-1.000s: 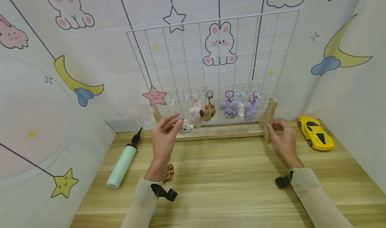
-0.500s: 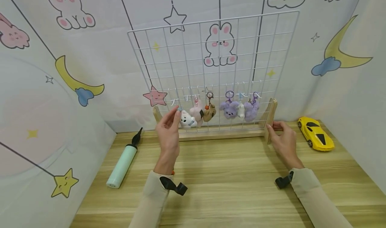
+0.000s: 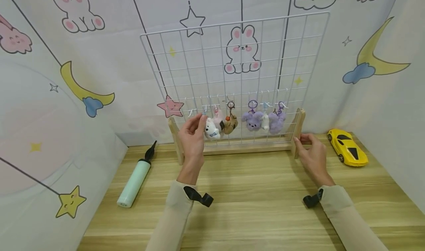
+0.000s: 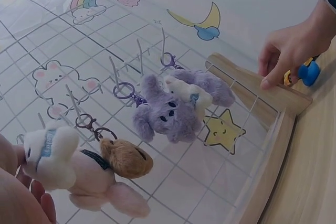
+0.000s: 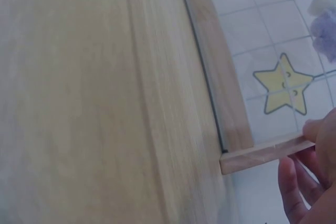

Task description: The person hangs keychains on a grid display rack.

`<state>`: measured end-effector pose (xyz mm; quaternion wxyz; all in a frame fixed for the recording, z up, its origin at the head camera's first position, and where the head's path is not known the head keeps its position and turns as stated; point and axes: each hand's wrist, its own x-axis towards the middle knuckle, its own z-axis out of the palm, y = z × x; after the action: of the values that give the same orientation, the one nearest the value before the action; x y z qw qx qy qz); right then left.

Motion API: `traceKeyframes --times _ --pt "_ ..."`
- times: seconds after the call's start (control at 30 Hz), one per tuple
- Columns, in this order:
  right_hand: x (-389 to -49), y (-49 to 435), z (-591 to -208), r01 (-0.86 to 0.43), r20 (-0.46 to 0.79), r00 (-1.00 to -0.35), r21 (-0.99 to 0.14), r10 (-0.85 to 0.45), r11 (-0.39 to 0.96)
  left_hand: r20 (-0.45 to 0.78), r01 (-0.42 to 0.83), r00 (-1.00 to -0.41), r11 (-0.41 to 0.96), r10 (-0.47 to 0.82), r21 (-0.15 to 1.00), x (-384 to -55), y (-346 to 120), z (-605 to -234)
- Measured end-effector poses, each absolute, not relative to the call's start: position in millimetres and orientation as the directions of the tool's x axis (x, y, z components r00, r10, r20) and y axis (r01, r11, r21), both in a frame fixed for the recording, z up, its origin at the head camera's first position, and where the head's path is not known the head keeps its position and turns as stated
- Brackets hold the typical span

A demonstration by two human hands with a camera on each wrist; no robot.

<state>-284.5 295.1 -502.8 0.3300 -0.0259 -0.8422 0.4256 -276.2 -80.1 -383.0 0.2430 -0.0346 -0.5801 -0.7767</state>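
Observation:
My left hand (image 3: 192, 138) pinches a white plush dog keychain (image 3: 211, 129) by its light-blue clasp, right at a white hook (image 3: 204, 107) on the wire grid rack (image 3: 241, 22). In the left wrist view the white plush (image 4: 52, 156) overlaps a pink plush (image 4: 94, 179) hanging beside it. A brown plush (image 3: 231, 124) hangs just right of those. Farther along hang two purple plush keychains (image 3: 253, 121) with a small white one (image 3: 265, 121) between them. My right hand (image 3: 312, 155) grips the rack's right wooden upright (image 3: 299, 127), thumb on one face, fingers behind.
A mint-green hand pump (image 3: 134, 182) lies left on the wooden table (image 3: 252, 206). At the right, a yellow toy car (image 3: 347, 147) sits close to the rack. A printed cloth (image 3: 212, 0) backs the rack. Another white hook (image 3: 190, 112) shows left of the pinched keychain.
My left hand has moved up and right with the white plush keychain, to the hook. The left forearm now covers the brown plush that lay on the table. My right hand stays put.

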Motion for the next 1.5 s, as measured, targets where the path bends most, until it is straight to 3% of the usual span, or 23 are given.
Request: traceKeyframes --times 0.23,0.63,0.9,1.23,1.5 --pt "-284.2 292.4 -502.1 -0.233 0.532 -0.782 -0.733 0.325 0.639 0.314 0.373 -0.876 -0.102 -0.365 0.922 -280.9 -89.6 -382.8" --pt "-284.0 295.1 -505.1 -0.224 0.535 -0.775 -0.731 0.336 0.644 0.227 0.329 -0.883 -0.198 -0.41 0.924 -294.2 -92.5 -386.1" --pt "-284.6 295.0 -505.8 -0.23 0.527 -0.784 -0.736 0.327 0.637 0.257 0.32 -0.867 -0.082 -0.427 0.944 -291.2 -105.0 -404.5" --pt "-284.4 294.1 -504.1 -0.227 0.51 -0.797 -0.75 0.325 0.621 0.249 0.192 -0.936 0.232 -0.249 0.954 -263.2 -152.8 -438.7" --pt "-283.9 295.2 -503.7 -0.219 0.502 -0.802 -0.75 0.322 0.624 0.174 0.098 -0.981 0.544 -0.09 0.833 -224.6 -193.8 -469.3"
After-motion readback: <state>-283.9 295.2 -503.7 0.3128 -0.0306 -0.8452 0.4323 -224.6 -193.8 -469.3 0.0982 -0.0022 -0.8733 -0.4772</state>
